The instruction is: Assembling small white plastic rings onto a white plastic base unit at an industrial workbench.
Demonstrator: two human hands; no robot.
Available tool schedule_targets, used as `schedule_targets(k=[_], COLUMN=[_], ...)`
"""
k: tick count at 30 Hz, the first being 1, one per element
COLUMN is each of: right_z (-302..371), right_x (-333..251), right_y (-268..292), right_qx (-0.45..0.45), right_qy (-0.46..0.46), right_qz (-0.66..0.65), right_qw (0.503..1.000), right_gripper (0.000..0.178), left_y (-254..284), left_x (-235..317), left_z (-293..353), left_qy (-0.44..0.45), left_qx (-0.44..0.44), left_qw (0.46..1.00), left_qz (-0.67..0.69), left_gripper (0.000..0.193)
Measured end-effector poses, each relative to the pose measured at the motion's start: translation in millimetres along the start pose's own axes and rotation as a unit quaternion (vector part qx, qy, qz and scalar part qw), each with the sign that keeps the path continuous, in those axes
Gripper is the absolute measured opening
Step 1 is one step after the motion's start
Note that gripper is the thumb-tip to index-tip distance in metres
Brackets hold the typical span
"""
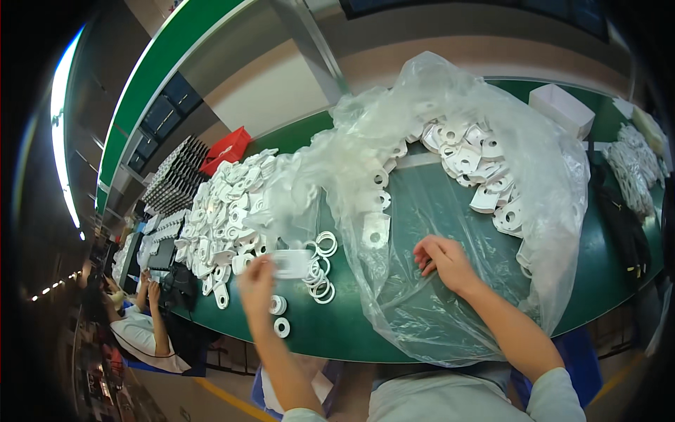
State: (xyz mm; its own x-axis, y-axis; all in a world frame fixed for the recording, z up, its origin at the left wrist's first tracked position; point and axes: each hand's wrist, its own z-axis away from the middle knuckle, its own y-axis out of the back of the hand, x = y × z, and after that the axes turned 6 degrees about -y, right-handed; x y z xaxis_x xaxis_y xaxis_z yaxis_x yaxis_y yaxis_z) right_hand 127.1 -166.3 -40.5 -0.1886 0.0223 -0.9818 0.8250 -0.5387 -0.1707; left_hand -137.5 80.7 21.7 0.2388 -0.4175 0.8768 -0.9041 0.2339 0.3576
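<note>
"Across the green worktable, what takes up most of the room?"

"A large clear plastic bag slumps before me, its film thin, glossy and crinkled. White holed tabs lie in a curve among its folds, smooth and flat-faced."

"And to the left of that?"

"A loose heap of white parts, hard-looking plates and tabs with rounded ends, tipped at every angle."

"Your hands?"

"My right hand is over the film, fingers loosely half curled, with nothing visible in it; whether the fingertips touch the film I can't tell. My left hand has thumb and fingers pinched together on a flat whitish piece, at the near right side of the heap."

"How does that piece lie?"

"Out to the right of my left fingertips, long axis running roughly left to right, free end toward my right hand, which is well apart. It's an oblong, too blurred for me to name its material."

"Anything smaller?"

"Slim white rings overlapping just right of it, and nearer me, small thick discs with round central holes."
</note>
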Motion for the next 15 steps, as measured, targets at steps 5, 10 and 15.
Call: schedule_targets(k=[5,10,15], right_z=[-4.4,-4.4,-3.9], right_x=[3.4,0.6,2.9], right_y=[-3.7,-5.3,3.0], right_qx=[-0.014,-0.012,-0.009], right_qy=[0.005,0.005,-0.002], right_qz=[0.036,0.02,0.053], right_qw=[0.999,1.0,0.999], right_gripper=[0.031,0.029,0.032], left_y=[105.0,85.4,-9.8], left_x=[-44.6,-51.6,-34.3], left_z=[-104.8,-143.4,-78.4], left_qy=[-0.102,-0.275,-0.135], left_qx=[0.188,0.199,-0.148], left_qw=[0.975,0.931,0.958], left_qz=[-0.066,-0.135,-0.207], left_gripper=[0.024,0.031,0.018])
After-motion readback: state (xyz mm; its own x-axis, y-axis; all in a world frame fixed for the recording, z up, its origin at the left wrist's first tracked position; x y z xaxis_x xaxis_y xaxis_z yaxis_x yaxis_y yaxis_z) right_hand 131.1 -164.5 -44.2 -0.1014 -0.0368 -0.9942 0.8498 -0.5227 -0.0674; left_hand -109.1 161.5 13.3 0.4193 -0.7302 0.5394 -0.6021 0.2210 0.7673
